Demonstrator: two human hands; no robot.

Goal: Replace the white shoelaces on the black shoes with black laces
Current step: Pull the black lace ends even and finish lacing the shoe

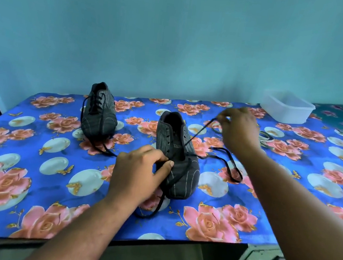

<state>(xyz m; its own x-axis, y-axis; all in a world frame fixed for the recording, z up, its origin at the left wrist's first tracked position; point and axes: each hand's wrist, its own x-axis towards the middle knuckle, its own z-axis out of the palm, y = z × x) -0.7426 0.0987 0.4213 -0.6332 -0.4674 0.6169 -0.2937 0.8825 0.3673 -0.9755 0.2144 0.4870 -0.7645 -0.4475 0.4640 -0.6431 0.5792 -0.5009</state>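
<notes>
Nearest us, our left hand [138, 169] curls its fingers and thumb onto the toe end of the near black shoe [177, 152], which stands mid-table on the flowered cloth [27, 175], long axis running from us toward the wall, heel far. Up and to the right of that shoe, our right hand [238, 128] pinches one end of the black lace [196, 136] and holds it taut, slanting down-left to the lowest eyelets, so we judge the next eyelet lies down-left of that hand. Dark pinstriped fabric, bare upper eyelets; the far shoe [99, 113] is already black-laced, and pale laces [265, 139] lie beyond our right hand.
</notes>
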